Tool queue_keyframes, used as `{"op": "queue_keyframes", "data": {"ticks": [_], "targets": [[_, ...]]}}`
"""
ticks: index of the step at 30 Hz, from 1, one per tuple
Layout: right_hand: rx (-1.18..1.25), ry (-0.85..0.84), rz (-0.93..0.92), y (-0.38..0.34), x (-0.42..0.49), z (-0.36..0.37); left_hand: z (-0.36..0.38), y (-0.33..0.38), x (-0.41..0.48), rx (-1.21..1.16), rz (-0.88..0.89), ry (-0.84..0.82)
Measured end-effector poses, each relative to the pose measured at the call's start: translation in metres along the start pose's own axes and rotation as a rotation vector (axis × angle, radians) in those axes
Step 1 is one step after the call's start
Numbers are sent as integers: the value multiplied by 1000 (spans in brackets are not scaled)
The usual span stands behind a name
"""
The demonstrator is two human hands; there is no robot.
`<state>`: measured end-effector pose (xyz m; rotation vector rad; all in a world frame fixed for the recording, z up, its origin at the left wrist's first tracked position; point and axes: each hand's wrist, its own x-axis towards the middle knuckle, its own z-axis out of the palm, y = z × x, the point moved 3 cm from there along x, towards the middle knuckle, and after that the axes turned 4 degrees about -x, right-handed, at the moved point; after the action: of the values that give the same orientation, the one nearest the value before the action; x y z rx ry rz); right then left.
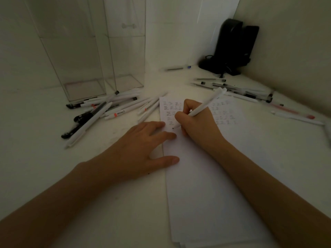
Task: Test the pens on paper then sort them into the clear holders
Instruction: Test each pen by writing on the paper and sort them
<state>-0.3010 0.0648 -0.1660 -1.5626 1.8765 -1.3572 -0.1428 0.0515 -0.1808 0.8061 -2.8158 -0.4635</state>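
My right hand (195, 120) grips a white pen (206, 106), its tip touching the white paper (206, 176) just below rows of written test marks. My left hand (141, 145) lies flat with straight fingers, pressing the paper's left edge. Two tall clear holders (78, 68) (125, 65) stand at the back left, and both look empty. A pile of white and black pens (100, 110) lies in front of them. Another group of pens (238, 90) lies at the right, behind the paper.
A black device with a cable (231, 49) stands in the back right corner. A lone pen with a blue cap (177, 68) lies near the back wall. A red-capped pen (293, 111) and a white pen (297, 119) lie at the far right. White walls close in the desk.
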Motion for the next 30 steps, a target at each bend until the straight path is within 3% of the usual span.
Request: {"op": "queue_keyframes", "data": {"ticks": [17, 24, 30], "targets": [[44, -53, 5, 0, -1, 2, 2, -4, 0, -10, 7, 15], [-4, 32, -18, -1, 0, -2, 2, -4, 0, -2, -6, 12], [-19, -48, -30, -2, -1, 2, 3, -3, 1, -1, -14, 6]]}}
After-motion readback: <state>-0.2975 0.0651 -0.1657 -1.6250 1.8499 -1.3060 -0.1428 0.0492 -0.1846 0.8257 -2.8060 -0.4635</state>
